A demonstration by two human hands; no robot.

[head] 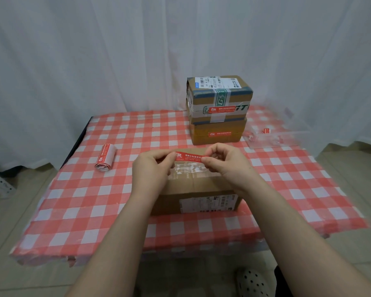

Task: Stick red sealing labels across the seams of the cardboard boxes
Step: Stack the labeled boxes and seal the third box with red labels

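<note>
A red sealing label (189,156) with white print is stretched between my two hands, just above the far part of a brown cardboard box (193,187) in the middle of the table. My left hand (152,166) pinches the label's left end and my right hand (225,161) pinches its right end. The box top carries shiny clear tape along its seam. Behind it two cardboard boxes stand stacked: the upper box (220,96) and the lower box (216,131), each with a red label on its front.
A roll of red labels (105,156) lies on the left of the red-and-white checked tablecloth (94,200). A clear plastic tray (274,133) with red scraps sits at the back right. White curtains hang behind. A spotted slipper (252,282) shows below the table.
</note>
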